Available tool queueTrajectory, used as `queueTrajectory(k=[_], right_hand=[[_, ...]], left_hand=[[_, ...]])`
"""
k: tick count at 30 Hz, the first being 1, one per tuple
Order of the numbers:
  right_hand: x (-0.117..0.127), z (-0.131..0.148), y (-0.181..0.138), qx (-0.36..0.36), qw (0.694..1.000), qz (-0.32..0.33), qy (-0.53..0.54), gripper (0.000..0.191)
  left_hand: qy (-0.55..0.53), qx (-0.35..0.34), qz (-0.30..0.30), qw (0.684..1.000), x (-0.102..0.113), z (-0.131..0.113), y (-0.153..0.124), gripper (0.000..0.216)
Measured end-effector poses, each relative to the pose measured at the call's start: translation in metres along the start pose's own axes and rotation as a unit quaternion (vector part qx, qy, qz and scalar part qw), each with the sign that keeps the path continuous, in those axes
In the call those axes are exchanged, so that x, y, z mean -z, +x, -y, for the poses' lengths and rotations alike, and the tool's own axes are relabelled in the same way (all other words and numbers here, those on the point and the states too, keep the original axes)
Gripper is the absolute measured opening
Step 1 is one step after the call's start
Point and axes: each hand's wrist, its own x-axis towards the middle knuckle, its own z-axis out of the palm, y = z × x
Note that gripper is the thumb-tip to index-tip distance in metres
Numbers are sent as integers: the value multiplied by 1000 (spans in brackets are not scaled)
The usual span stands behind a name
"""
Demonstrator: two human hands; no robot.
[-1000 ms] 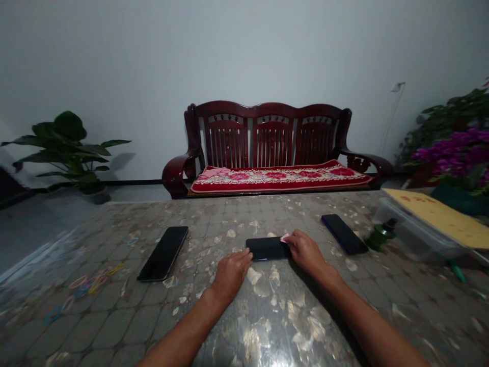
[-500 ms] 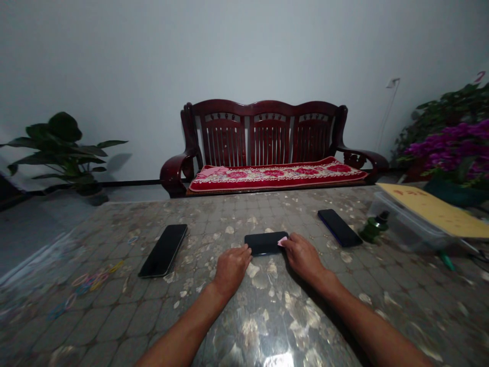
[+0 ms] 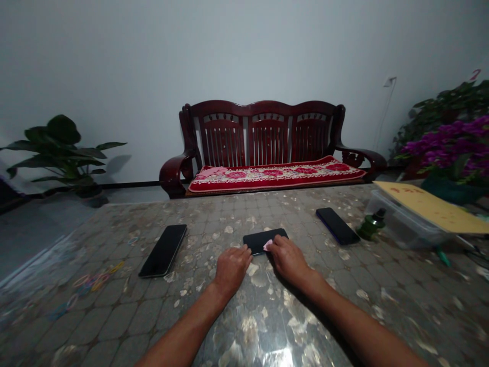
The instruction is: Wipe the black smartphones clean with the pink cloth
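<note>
A black phone [image 3: 263,239] lies flat in the middle of the patterned table [image 3: 267,316]. My left hand [image 3: 232,268] rests knuckles-up at the phone's left end, fingers curled against its edge. My right hand [image 3: 287,258] lies over the phone's near right part, fingers pressed on a small pink cloth [image 3: 268,245] that touches the screen.
A second black phone [image 3: 163,250] lies to the left, a third [image 3: 337,226] to the right. A green bottle [image 3: 369,226], a clear box [image 3: 405,224] under a yellow sheet, coloured rubber bands [image 3: 91,281], a wooden bench [image 3: 267,148] and plants stand around.
My right hand has slid the pink cloth leftward across the phone, from its right end toward its middle. My left hand has stayed at the phone's left end.
</note>
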Motion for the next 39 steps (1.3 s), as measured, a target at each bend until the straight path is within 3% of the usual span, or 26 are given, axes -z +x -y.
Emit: queueTrajectory(k=[4,9,15,19,25,32,36,39], right_hand=[[-3,0,0,36,999,-5,17,30],[-1,-32,1,-50,997,-45,34,30],[-9,-51,16,-99,989,-57,90,27],[-18,-48,38,-84,985,-74,130,26],[-17,-52,61,-50,981,-50,183,27],[-7,-59,49,-69,995,-52,42,29],[-7,-51,42,-53,997,-34,50,30],[-8,-42,36,0,997,-18,78,29]], left_hand=[[12,-12,-1,1000,5,-3,-1,13],[-23,-42,-3,999,14,-6,1,5],[-97,-4,5,995,13,-2,6,29],[-126,23,35,991,9,0,6,33],[-107,26,21,994,14,0,1,31],[-109,-1,29,994,14,-2,0,32],[-113,-5,24,993,11,0,-1,25],[-113,-15,20,993,10,1,-1,25]])
